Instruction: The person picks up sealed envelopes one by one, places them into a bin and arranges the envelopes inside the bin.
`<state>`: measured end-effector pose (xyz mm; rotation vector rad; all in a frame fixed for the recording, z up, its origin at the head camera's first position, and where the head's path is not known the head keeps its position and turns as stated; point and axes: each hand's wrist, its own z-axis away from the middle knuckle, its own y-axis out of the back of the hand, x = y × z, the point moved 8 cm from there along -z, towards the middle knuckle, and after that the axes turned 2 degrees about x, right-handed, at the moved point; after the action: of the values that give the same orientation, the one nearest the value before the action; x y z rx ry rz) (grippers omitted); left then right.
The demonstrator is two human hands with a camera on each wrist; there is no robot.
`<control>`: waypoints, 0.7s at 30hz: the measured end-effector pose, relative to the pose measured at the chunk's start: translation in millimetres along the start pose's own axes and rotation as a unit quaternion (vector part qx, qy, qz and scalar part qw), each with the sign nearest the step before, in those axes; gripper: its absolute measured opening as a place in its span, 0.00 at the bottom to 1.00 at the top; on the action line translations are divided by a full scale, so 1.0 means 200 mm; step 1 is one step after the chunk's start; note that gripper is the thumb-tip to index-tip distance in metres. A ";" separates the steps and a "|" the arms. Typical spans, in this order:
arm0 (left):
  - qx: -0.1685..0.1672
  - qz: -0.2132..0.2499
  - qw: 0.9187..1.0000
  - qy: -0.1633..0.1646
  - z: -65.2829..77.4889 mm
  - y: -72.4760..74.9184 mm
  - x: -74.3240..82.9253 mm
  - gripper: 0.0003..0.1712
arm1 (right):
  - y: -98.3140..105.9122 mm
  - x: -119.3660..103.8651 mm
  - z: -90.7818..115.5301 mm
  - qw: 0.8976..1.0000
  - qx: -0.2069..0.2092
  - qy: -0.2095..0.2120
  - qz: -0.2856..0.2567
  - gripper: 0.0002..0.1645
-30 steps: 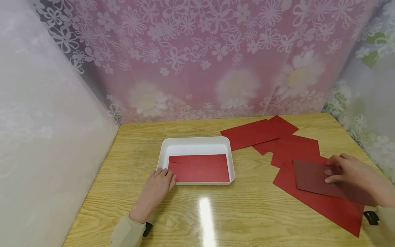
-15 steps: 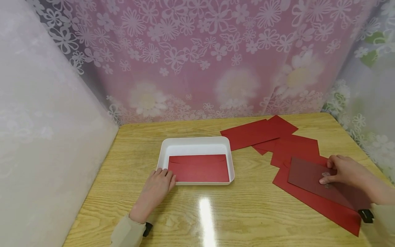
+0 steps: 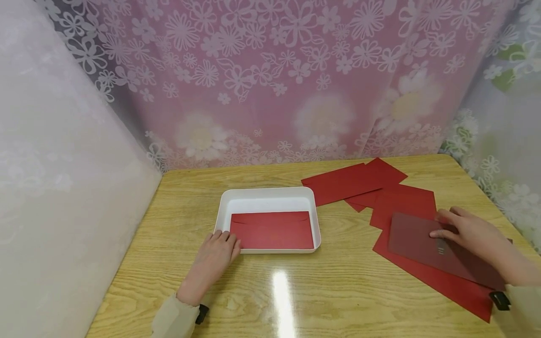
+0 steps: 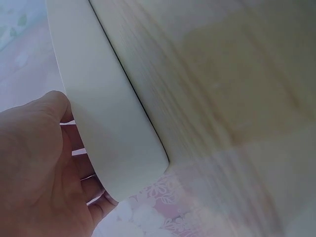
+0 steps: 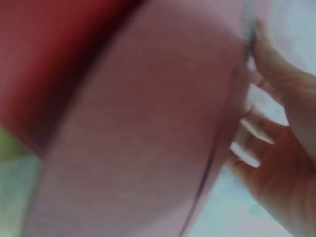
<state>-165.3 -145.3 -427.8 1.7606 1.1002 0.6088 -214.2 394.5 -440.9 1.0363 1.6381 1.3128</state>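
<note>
My right hand [image 3: 469,234] pinches a dull, dark red envelope [image 3: 416,241] by its far edge, thumb on the near face. Small print shows by the thumb. This envelope is tilted above brighter red envelopes [image 3: 448,286] at the right. In the right wrist view the held envelope [image 5: 133,123] is blurred and fills the middle. My left hand [image 3: 215,253] grips the near left corner of a white tray [image 3: 270,192], its fingers over the rim. Inside the tray a red envelope [image 3: 272,230] lies flat. The left wrist view shows the tray's outer wall [image 4: 103,103].
More red envelopes [image 3: 355,183] overlap in a fan behind and right of the tray, one close to its right rim. All lie on a wooden table [image 3: 329,291]. Floral curtains [image 3: 262,94] stand at the back and on both sides.
My right hand has moved a little left and away from me with the dark red envelope, turning it. The left hand and the tray have stayed in place.
</note>
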 end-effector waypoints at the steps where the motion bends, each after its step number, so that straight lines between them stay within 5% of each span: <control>1: 0.001 -0.001 1.000 -0.001 0.00 0.00 0.00 0.17 | 0.02 -0.02 0.00 1.000 0.027 0.013 0.007 0.22; 6: 0.006 -0.002 1.000 -0.006 0.00 0.00 0.00 0.18 | 0.09 -0.10 -0.01 0.991 0.118 0.052 0.023 0.19; 15: 0.012 -0.006 1.000 -0.012 0.00 0.00 0.00 0.19 | 0.19 -0.25 -0.03 0.975 0.183 0.115 0.043 0.12; 21: 0.018 -0.010 1.000 -0.017 0.00 0.01 0.00 0.19 | 0.27 -0.38 -0.06 0.958 0.234 0.156 0.061 0.41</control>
<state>-164.6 -146.1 -426.5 1.7835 1.1103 0.5483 -191.4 328.0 -379.9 1.2671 2.2300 1.2411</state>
